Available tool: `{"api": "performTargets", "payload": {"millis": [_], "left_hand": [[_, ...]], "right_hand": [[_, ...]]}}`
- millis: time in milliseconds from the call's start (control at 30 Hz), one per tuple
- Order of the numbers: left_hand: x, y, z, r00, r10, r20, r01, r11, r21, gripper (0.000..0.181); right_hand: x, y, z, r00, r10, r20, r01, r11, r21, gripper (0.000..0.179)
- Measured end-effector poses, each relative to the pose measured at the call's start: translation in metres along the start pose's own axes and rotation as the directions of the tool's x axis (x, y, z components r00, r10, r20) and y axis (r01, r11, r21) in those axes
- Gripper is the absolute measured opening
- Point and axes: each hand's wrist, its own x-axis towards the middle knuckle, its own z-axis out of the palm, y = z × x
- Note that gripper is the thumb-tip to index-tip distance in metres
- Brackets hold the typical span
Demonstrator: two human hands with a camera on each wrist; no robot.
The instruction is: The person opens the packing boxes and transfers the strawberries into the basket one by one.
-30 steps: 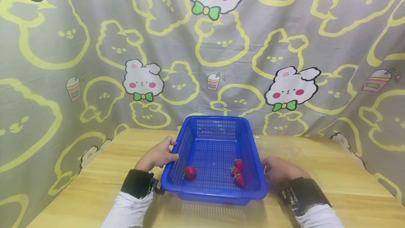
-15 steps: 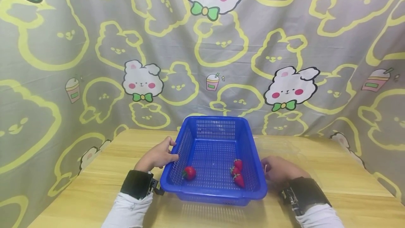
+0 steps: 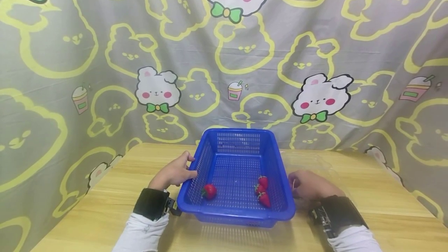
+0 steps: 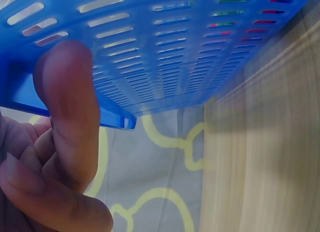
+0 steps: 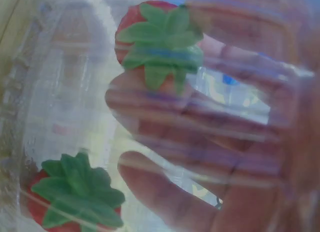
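A blue plastic basket (image 3: pixel 238 215) with slotted walls stands before me. My left hand (image 3: pixel 176 171) holds its left rim; in the left wrist view a finger (image 4: pixel 75 87) lies against the outer wall below the rim. Inside the basket, one strawberry (image 3: pixel 210 191) lies near the left wall and three strawberries (image 3: pixel 264 199) lie by the right wall. My right hand (image 3: pixel 309 186) is low beside the basket's right wall, at a clear plastic box (image 3: pixel 313 161). Through the plastic, the right wrist view shows its fingers pinching a strawberry (image 5: pixel 160 42); a second strawberry (image 5: pixel 77 194) lies lower left.
Everything stands on a light wood table (image 3: pixel 115 201). Behind it hangs a grey curtain (image 3: pixel 266 106) printed with yellow outlines and white bunnies. The clear box spreads to the right of the basket, towards the back.
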Motion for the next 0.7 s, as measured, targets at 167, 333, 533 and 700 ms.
{"api": "performTargets", "payload": {"millis": [167, 333, 533, 700], "left_hand": [[0.000, -0.001, 0.000, 1.000, 0.008, 0.004, -0.008, 1.000, -0.008, 0.036], [0.000, -0.001, 0.000, 1.000, 0.000, 0.002, 0.000, 1.000, -0.013, 0.036], [0.000, -0.001, 0.000, 1.000, -0.001, 0.001, 0.001, 1.000, -0.009, 0.036], [0.001, -0.001, 0.000, 1.000, 0.003, 0.000, -0.003, 1.000, -0.006, 0.036]], "right_hand": [[-0.001, 0.001, -0.002, 0.999, -0.031, -0.014, 0.030, 0.999, -0.010, 0.013], [-0.001, 0.002, -0.005, 0.999, -0.036, -0.017, 0.035, 0.999, -0.021, 0.012], [-0.002, 0.001, -0.009, 0.998, -0.053, -0.025, 0.053, 0.999, -0.002, 0.012], [-0.003, -0.002, -0.011, 0.998, -0.060, -0.036, 0.059, 0.998, -0.033, 0.011]]}}
